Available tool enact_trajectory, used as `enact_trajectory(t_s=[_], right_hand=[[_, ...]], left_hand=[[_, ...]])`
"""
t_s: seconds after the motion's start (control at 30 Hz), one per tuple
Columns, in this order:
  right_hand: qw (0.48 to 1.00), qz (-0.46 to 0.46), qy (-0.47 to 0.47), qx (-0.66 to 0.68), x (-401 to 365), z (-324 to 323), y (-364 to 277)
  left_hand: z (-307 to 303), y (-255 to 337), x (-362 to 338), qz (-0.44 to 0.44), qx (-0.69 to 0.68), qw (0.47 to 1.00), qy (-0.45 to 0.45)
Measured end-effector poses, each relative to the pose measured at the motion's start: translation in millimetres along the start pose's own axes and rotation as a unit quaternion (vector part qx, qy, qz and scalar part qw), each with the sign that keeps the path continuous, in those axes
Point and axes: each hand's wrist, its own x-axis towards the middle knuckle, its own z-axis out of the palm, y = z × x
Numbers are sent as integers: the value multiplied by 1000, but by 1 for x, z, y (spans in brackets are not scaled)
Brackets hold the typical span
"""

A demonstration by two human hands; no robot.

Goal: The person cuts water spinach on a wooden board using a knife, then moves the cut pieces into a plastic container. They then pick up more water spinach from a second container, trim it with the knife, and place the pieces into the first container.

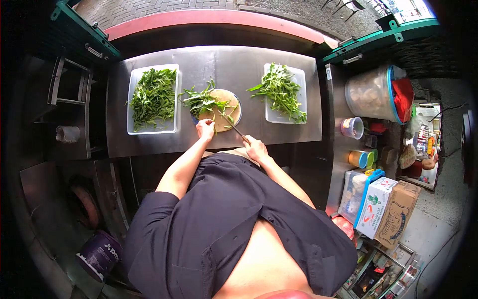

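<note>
Across the frame's upper middle stands the table (294,133) — left tray (152,132) holding leaves (153,94), right tray (301,79) holding greens (280,90), chopping board (225,94) between, a bunch of stems (200,101) over its left edge. Upper right, a side counter (337,94) bears a tub (367,92); lower left, a bucket (99,254).

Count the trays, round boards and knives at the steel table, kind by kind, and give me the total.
Trays: 2
Round board: 1
Knife: 1
Total: 4
</note>
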Motion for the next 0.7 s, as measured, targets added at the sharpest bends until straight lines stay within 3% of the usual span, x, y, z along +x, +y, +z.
enact_trajectory(t_s=[0.2,0.7], right_hand=[[999,16,-42,-22,0,16,-10],[996,33,-73,-34,0,20,-18]], left_hand=[[2,2,2,36,54,998,6],[7,0,6,4,70,997,12]])
